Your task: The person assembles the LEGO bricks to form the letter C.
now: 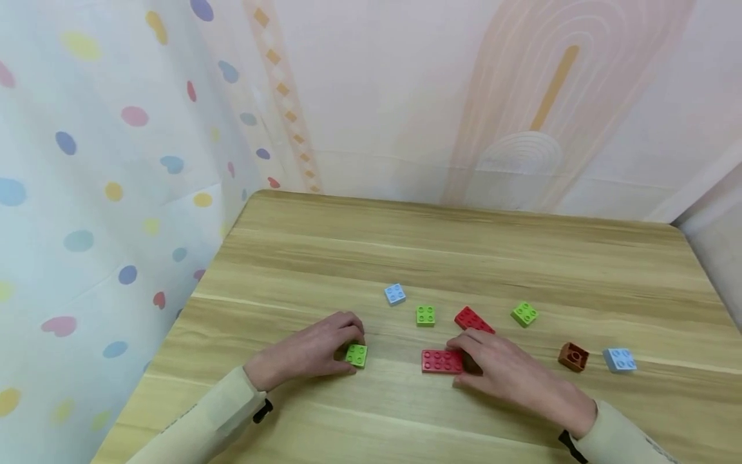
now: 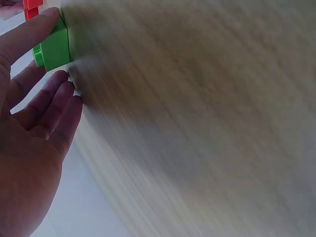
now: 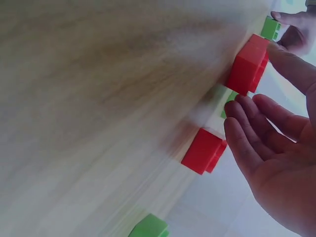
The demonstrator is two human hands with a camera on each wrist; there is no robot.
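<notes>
My left hand (image 1: 317, 348) pinches a small green toy brick (image 1: 356, 356) between thumb and fingers, down on the wooden table. In the left wrist view the thumb lies along one side of that green brick (image 2: 54, 47). To the right, my right hand (image 1: 498, 367) grips the right end of a long red brick (image 1: 440, 361), which lies flat with its studs up. The right wrist view shows the thumb on this red brick (image 3: 247, 64) and the other fingers at its far side. A gap of bare wood separates the two held bricks.
Beyond the hands lie a light blue brick (image 1: 395, 294), a green brick (image 1: 426, 316), a red brick (image 1: 472, 318) partly behind the right hand, and another green brick (image 1: 524, 314). Farther right are a brown brick (image 1: 573, 356) and a blue brick (image 1: 619, 360). Curtains (image 1: 377, 96) hang behind the table.
</notes>
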